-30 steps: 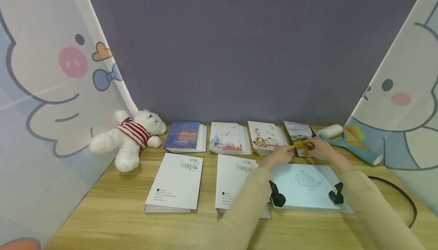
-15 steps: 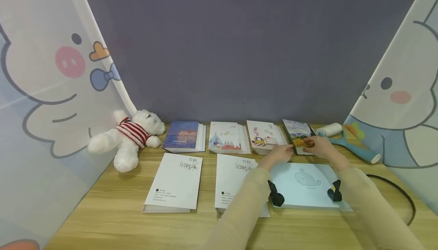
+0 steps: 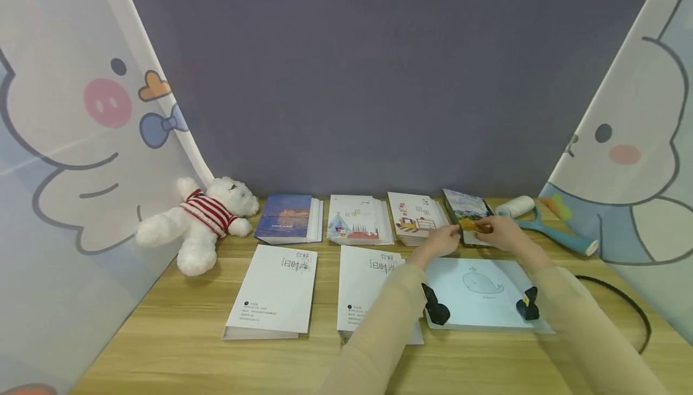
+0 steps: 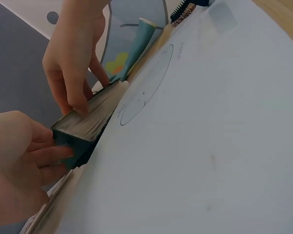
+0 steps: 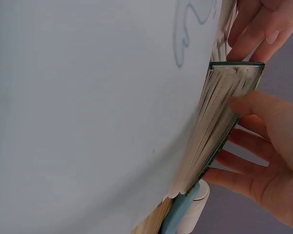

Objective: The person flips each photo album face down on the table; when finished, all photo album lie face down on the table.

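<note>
At the back right, both hands are at a photo album (image 3: 467,205) with a painted landscape cover, a green spine and thick page edges. My right hand (image 3: 506,232) grips it from the right; the right wrist view shows the thumb (image 5: 246,103) against the page edges and the fingers (image 5: 249,144) along the cover. On the other side, my left hand (image 3: 443,240) has its fingers (image 4: 51,157) touching the green spine, without wrapping round the album. Just in front lies a white board (image 3: 487,290) with a whale drawing.
Left of this album stand three more albums, one blue (image 3: 284,214), two white. Two white binders (image 3: 276,287) lie in front. A plush bear (image 3: 208,214) sits at far left. A blue-handled lint roller (image 3: 563,235) and black cable (image 3: 633,305) are at right.
The head view has shifted slightly. My right fingers have moved a little over the landscape cover, while my left hand stays by the album's spine. The other albums and binders lie as before.
</note>
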The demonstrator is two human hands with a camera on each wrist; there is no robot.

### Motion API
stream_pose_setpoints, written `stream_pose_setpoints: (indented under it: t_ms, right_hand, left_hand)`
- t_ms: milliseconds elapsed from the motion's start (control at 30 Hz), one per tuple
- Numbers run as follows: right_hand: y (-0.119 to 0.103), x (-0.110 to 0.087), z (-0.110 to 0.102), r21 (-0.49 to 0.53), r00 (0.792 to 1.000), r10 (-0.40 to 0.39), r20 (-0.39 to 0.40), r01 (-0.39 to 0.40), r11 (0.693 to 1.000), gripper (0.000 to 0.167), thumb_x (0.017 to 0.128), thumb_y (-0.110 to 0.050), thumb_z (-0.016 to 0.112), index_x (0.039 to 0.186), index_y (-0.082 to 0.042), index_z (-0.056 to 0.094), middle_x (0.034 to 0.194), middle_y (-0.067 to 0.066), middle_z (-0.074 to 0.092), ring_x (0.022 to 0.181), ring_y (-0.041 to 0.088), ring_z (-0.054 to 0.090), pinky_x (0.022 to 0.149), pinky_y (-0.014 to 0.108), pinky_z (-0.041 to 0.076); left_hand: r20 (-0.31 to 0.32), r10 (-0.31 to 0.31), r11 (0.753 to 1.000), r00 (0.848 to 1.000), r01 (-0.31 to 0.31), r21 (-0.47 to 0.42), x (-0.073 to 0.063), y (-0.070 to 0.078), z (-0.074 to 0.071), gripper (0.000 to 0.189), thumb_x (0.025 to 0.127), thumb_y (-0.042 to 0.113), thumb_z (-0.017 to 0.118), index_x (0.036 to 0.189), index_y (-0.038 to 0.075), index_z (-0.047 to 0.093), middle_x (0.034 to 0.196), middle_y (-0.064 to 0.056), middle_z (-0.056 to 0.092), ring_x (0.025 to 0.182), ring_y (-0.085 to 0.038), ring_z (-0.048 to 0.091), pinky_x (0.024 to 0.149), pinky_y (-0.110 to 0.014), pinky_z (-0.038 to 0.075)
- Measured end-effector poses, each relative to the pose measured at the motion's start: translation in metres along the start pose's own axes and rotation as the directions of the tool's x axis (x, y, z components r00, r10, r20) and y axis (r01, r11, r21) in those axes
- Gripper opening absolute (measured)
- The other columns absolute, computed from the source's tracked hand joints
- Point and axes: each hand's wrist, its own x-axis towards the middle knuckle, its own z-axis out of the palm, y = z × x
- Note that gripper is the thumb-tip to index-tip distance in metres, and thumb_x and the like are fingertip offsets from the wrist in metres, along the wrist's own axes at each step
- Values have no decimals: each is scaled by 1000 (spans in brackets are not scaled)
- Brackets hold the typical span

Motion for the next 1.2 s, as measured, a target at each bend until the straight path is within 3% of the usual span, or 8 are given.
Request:
stream_pose_setpoints:
  t_ms: [67,167,300,400,667,833,1067,1200]
  right_hand:
    - [-1,-1,-1,13,1000,0,-30,0,1000,40,86,-13,64,115,14,59,98,28,66,67,23,57,62,38,49]
    - [-3,-5,-4,25,993,-10,-121,13,1000,38,86,-11,62,115,14,59,92,27,66,71,31,62,62,42,51]
    - [-2,-9,-6,66,969,-8,-245,25,998,35,89,-10,61,115,13,60,94,30,66,80,43,64,66,48,54]
    - [-2,-12,-8,118,962,18,-272,15,993,37,93,-14,58,118,12,58,105,33,63,89,47,63,69,51,54]
    - [-4,-18,-10,230,960,150,-238,-94,969,50,98,-31,48,128,9,51,122,33,55,100,48,59,72,50,54]
    - [-7,-19,-9,320,962,192,-195,-122,939,58,98,-35,44,134,11,41,129,35,48,107,49,55,76,49,54]
    - [-8,-18,-10,517,982,175,-74,-113,848,74,99,-33,42,149,3,1,139,40,23,115,54,43,75,44,56]
    - [-10,-16,-12,512,979,203,-29,-160,844,82,98,-47,37,149,3,-5,145,39,13,120,54,38,83,53,51]
  left_hand:
    - [-38,4,999,999,-6,-45,1,0,0,42,103,27,37,144,22,40,138,3,51,100,-14,58,91,-31,46]
    - [-74,27,992,997,-36,-123,2,1,-1,42,102,26,38,144,25,39,129,-1,58,75,-17,52,69,-29,46]
    - [-109,76,975,991,-96,-201,1,5,-1,44,101,27,40,145,29,36,128,-2,58,101,-13,59,84,-26,48]
    - [-137,86,964,987,-117,-240,0,9,0,47,101,28,42,147,27,32,133,-1,55,121,-13,53,97,-27,45]
    - [-195,75,938,978,-136,-318,0,15,2,46,100,23,43,144,9,38,131,-3,58,119,-11,55,94,-17,44]
    - [-202,89,923,975,-157,-351,-1,16,1,48,99,21,46,146,16,35,133,-5,56,121,-13,54,93,-18,45]
    - [-195,133,924,972,-193,-330,-5,18,0,53,99,18,46,149,26,28,136,-6,53,122,-13,50,95,-23,44]
    - [-192,148,932,970,-202,-302,-5,17,0,54,99,18,46,148,28,28,136,-5,51,123,-13,49,96,-25,44]
